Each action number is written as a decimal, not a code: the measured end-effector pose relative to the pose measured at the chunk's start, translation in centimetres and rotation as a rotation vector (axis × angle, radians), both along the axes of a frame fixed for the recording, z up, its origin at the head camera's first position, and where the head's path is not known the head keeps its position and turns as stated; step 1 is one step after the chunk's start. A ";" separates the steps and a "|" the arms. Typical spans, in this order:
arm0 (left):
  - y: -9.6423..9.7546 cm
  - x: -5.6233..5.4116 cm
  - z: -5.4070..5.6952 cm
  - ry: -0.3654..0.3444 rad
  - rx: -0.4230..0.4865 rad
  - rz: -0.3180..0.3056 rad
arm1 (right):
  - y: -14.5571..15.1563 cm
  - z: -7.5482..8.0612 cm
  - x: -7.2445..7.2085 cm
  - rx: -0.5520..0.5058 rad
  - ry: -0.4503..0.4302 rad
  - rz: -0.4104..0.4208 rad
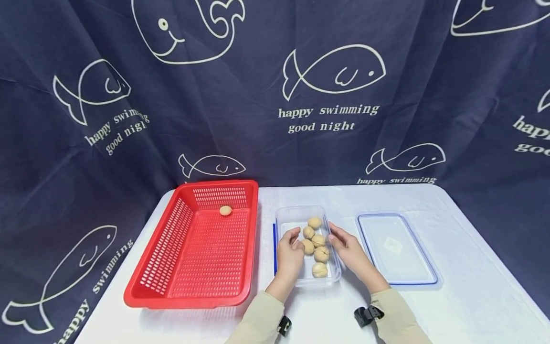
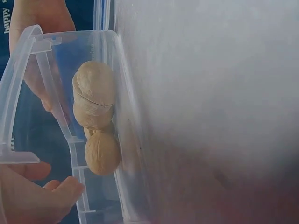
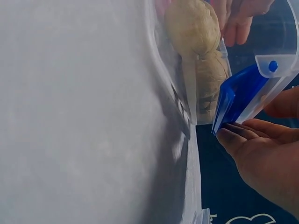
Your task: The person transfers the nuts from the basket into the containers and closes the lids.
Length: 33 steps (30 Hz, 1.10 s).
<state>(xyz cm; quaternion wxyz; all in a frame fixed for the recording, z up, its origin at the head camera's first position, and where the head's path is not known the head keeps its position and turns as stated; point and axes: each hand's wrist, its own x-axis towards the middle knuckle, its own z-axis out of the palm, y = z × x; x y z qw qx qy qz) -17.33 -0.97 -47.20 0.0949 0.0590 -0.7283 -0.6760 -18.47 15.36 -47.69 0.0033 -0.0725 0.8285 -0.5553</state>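
A clear plastic box with blue side clips holds several walnuts. My left hand hangs over the box's left side, fingers loosely bent, close beside the walnuts. In the left wrist view, no walnut shows between the left fingers. At the right wall, my right hand grips the box's edge, its fingertips against a blue clip and its thumb by the rim. Another blue clip stands out along the left wall.
A red slotted basket sits left of the box, with one walnut near its back wall. The clear, blue-edged lid lies flat on the right of the white table. A dark fish-print curtain hangs behind.
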 end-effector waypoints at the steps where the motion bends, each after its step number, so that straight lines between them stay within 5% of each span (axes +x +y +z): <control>1: 0.0 0.0 0.1 0.007 0.007 -0.003 | 0.0 0.0 0.0 0.002 0.000 -0.003; 9: 0.1 0.8 2.1 0.085 0.078 -0.079 | -0.2 -0.3 -0.3 0.003 -0.015 -0.007; 19: -0.2 1.8 8.7 0.145 0.197 -0.201 | -0.1 -0.4 -0.4 0.006 0.005 -0.002; 28: -2.2 0.6 14.2 0.257 0.172 -0.289 | 0.1 -0.1 -0.2 -0.010 -0.010 0.010; 33: -4.5 -0.7 16.2 0.308 0.111 -0.288 | -0.1 0.1 0.1 -0.017 -0.035 0.020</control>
